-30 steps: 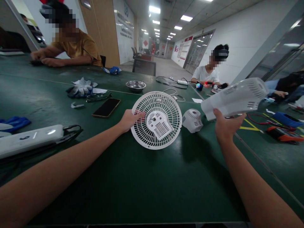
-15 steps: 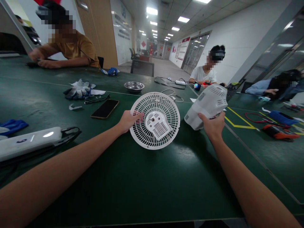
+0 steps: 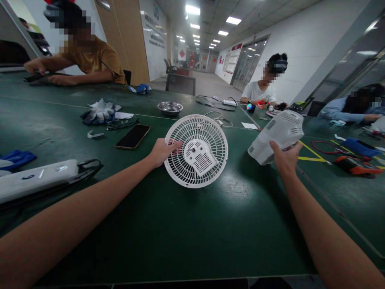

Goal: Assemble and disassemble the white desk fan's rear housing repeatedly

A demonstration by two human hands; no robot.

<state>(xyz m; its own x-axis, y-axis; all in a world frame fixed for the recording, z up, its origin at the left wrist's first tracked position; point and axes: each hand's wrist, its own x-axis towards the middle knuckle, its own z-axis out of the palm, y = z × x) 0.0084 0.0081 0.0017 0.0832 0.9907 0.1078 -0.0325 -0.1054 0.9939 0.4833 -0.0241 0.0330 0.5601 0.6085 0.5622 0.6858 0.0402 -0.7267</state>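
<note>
In the head view a round white fan grille (image 3: 197,182) faces me in the middle, tilted, with a slotted motor cover at its centre. My left hand (image 3: 162,152) grips its left rim, thumb over the bars. To the right, my right hand (image 3: 285,157) is closed around a white plastic housing (image 3: 275,134) with vent slots at its upper end. The housing leans to the right, apart from the grille. Whether its lower end touches the green table (image 3: 186,233) I cannot tell. The fingers behind both things are partly hidden.
Left of the grille lie a phone (image 3: 133,137), gloves (image 3: 100,112) and a white power strip (image 3: 39,180). A metal bowl (image 3: 170,108) and a white cable (image 3: 221,120) lie behind it. An orange-black tool (image 3: 357,165) is at right. Several people sit around the table.
My right hand has moved the white housing to the right, away from the grille. The left hand and the grille have hardly moved.
</note>
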